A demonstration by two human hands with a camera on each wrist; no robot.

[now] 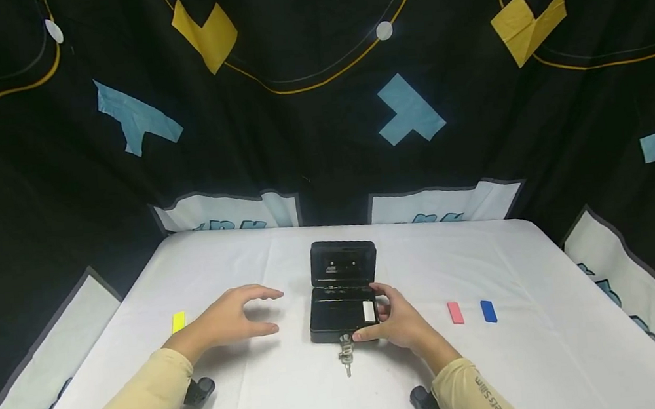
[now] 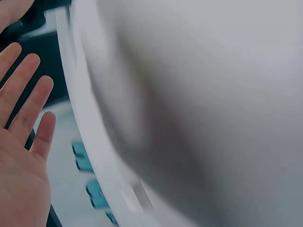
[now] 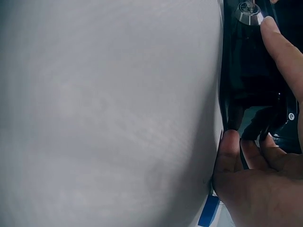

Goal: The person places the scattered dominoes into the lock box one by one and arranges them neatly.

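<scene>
A small black cash box (image 1: pixel 340 308) stands on the white table with its lid (image 1: pixel 343 262) raised. Keys (image 1: pixel 347 358) hang from the lock at its front. A white rectangular piece (image 1: pixel 369 311) lies inside, at the right. My right hand (image 1: pixel 402 321) grips the box's right front corner, thumb along the front beside the lock (image 3: pixel 249 14) and fingers on the right side. To the left of the box, my left hand (image 1: pixel 224 318) is held apart from it, thumb and fingers spread around nothing; the left wrist view shows its straight fingers (image 2: pixel 33 109).
A yellow block (image 1: pixel 179 321) lies left of the left hand, partly covered by the wrist. Right of the box lie a pink block (image 1: pixel 455 313) and a blue block (image 1: pixel 488 311). A black curtain (image 1: pixel 298 148) hangs behind the table.
</scene>
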